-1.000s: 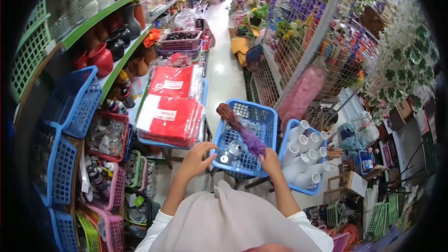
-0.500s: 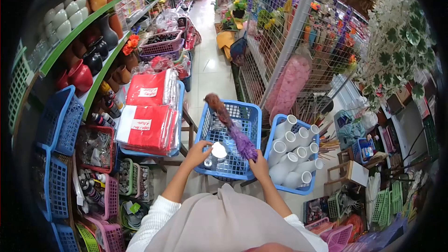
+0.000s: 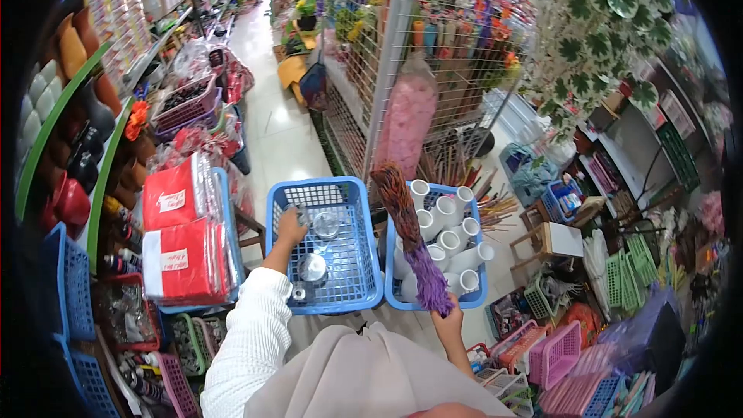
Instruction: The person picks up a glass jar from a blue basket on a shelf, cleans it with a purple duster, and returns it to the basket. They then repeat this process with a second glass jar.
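Note:
My left hand (image 3: 289, 230) reaches into the far left corner of a blue plastic basket (image 3: 325, 308), its fingers around a small clear glass container (image 3: 298, 215) that they partly hide. Beside it lies a round clear glass piece (image 3: 326, 224), and nearer me is a jar with a white round top (image 3: 313, 267). My right hand (image 3: 446, 316) is closed on the purple lower end of a duster (image 3: 428, 263), whose shaggy brown-orange end points up and away. The duster passes in front of a second blue basket (image 3: 481, 294) packed with white vases (image 3: 450, 242).
Red and white plastic-wrapped packs (image 3: 179, 251) are stacked to the left, near shelves of vases (image 3: 68, 193). A wire grid partition (image 3: 352, 101) rises ahead beside the aisle (image 3: 275, 124). Pink baskets (image 3: 556, 354) stand at the right, below hanging leafy vines (image 3: 604, 31).
My left hand has moved from the jar with the white top to the basket's far left corner. My right hand has carried the duster rightward, in front of the vases. The view has shifted right.

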{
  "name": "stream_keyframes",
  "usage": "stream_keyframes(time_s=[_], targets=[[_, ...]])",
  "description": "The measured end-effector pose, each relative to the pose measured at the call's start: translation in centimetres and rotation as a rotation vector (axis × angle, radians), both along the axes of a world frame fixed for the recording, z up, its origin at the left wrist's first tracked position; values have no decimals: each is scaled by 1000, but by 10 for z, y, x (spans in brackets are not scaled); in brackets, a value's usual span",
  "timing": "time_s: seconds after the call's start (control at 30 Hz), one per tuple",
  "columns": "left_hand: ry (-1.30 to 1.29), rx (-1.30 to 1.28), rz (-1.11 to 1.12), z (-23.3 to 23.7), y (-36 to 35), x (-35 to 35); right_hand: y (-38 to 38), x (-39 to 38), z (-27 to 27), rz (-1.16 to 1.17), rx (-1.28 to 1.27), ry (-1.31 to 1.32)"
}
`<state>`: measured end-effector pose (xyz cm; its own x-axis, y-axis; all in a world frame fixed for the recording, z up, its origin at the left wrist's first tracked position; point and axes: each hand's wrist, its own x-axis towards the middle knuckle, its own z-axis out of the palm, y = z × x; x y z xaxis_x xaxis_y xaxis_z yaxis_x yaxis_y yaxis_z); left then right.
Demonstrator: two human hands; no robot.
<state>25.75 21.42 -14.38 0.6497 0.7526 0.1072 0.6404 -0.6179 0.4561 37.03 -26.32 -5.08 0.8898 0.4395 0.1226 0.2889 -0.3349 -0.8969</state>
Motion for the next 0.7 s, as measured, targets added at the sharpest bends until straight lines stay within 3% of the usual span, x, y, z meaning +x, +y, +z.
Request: stream_keyframes(time_s=[0.1, 0.2, 0.23, 0.37, 0.7], targets=[[123, 37, 51, 1, -5, 1, -17, -13, 11, -43, -62, 77], [242, 170, 84, -34, -12, -2, -29, -16, -1, -56, -70, 92], [208, 54, 145, -28, -23, 1, -29, -16, 0, -60, -68, 92], [187, 91, 120, -22, -44, -4, -23, -19, 8, -11, -123, 115], [255, -132, 178, -16, -11, 14, -14, -17, -8, 164, -126, 76]])
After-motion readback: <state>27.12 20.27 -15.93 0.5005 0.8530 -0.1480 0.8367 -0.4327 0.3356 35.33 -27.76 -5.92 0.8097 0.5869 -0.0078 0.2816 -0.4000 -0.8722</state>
